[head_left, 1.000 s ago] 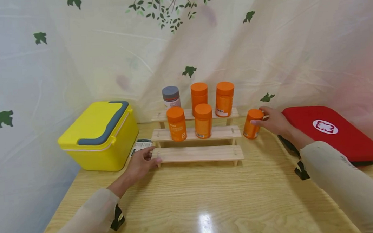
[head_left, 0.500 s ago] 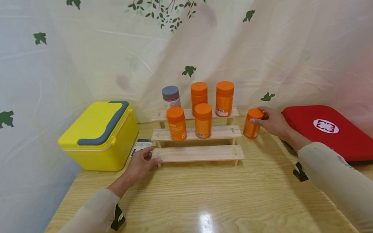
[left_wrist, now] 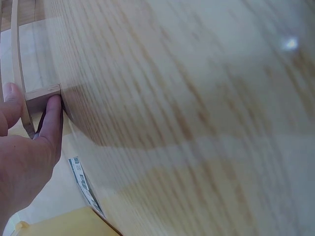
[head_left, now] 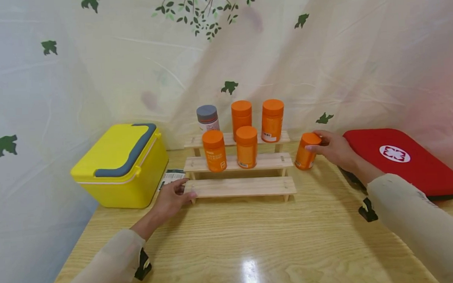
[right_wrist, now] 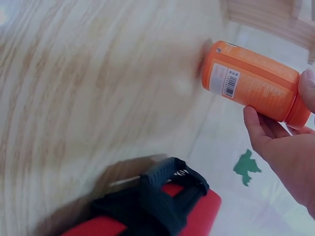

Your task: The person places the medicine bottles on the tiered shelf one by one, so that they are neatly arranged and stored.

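A three-tier wooden rack (head_left: 240,186) stands in the middle of the table. My left hand (head_left: 170,201) grips the left end of its lowest tier, thumb at the front; the left wrist view shows fingers round the wooden leg (left_wrist: 43,93). To the right of the rack, my right hand (head_left: 334,149) holds an orange bottle (head_left: 305,153) near its lid, slightly tilted. In the right wrist view a barcode label shows on this bottle (right_wrist: 251,82). Two orange bottles stand on the middle tier; on the top tier are two more and a grey-lidded bottle (head_left: 207,117).
A yellow box (head_left: 116,164) with a grey handle stands at the left, a printed card (head_left: 172,177) beside it. A red case (head_left: 404,162) with a white emblem lies at the right, by my right forearm. A patterned cloth (head_left: 161,76) hangs behind.
Both hands stay nearly where they were. The orange bottle in my right hand shifts only very slightly; the rack and its bottles look the same.
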Demonstrator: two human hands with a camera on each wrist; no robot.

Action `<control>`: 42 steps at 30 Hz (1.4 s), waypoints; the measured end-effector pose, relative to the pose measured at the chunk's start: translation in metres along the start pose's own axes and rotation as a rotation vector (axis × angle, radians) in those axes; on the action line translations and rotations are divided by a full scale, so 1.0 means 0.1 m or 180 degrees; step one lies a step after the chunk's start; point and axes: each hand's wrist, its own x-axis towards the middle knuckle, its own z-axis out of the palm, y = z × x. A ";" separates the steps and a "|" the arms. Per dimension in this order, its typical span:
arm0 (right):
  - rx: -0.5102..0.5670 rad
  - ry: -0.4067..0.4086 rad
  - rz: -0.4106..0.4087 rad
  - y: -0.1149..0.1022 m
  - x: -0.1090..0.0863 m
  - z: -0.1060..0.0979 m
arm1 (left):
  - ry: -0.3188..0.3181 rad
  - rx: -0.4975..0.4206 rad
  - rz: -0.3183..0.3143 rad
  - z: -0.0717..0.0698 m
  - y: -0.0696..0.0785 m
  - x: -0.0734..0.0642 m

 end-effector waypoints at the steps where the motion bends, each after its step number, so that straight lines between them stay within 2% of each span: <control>1: -0.0008 -0.0005 0.0013 -0.02 -0.01 -0.02 | 0.0002 -0.0007 0.0000 0.00 0.00 0.00; 5: -0.0065 -0.0032 0.0044 -0.10 -0.07 -0.12 | 0.0003 -0.0012 0.0006 0.00 -0.01 0.00; 12: -0.0037 0.0010 -0.0059 -0.28 -0.19 -0.29 | -0.0015 -0.0090 -0.0047 -0.01 -0.02 -0.01; 19: -0.0002 0.0002 -0.0127 -0.45 -0.29 -0.34 | -0.0017 -0.0085 -0.0005 -0.01 -0.03 0.00; 30: -0.0036 0.0044 -0.0249 -0.81 -0.35 -0.33 | -0.0058 -0.0087 -0.0005 -0.01 -0.02 0.00; 42: 0.0177 -0.0058 -0.0434 -1.02 -0.31 -0.11 | -0.0026 -0.0038 0.0004 -0.01 -0.01 0.00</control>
